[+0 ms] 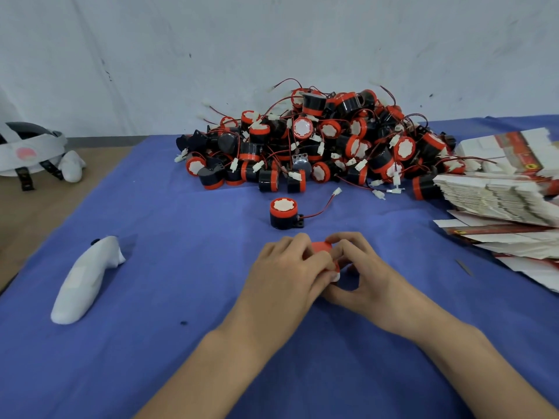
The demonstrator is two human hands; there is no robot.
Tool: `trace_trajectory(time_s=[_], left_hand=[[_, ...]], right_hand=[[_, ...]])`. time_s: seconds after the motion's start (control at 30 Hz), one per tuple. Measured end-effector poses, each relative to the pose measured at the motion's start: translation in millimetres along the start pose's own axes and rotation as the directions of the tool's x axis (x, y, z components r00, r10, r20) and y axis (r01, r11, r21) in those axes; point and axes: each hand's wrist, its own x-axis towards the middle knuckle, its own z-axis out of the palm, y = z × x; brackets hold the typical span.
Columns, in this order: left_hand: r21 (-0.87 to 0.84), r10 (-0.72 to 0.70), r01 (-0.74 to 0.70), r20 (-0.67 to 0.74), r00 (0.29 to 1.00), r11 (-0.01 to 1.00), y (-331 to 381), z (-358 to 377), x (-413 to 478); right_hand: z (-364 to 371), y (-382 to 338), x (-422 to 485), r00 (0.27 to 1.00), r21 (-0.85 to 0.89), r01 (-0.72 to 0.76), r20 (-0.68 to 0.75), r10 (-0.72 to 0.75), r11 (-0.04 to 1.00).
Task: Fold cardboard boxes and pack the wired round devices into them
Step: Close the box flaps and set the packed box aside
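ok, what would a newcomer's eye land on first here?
The pile of red-and-black wired devices at the far middle of the blue cloth grabs the eye first. Nearer, at centre, the left hand and right hand both grip a small red item, with a lone device standing just beyond them. A stack of flat boxes lies at the right edge.
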Motion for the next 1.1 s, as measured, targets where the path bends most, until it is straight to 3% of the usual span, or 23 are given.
trace_trajectory(time_s=[0.37,0.67,1.1], left_hand=[[0.037,0.043,-0.041,-0.065,0.997,0.998,6.5,8.6,4.9],[0.041,0.065,-0.062,-0.062,0.996,0.997,-10.5,3.0,-2.0],[-0.057,-0.057,0.054,-0.065,0.996,0.997,-49.3,-11.5,-24.2]], right_hand=[[3.3,4.9,1.0,0.998,-0.027,-0.059,-0.008,0.059,0.998],[1.2,4.8,1.0,0.992,0.06,-0.124,0.022,0.123,0.991],[-0.9,8.9,0.0,0.99,0.104,-0.141,0.013,0.141,0.984]])
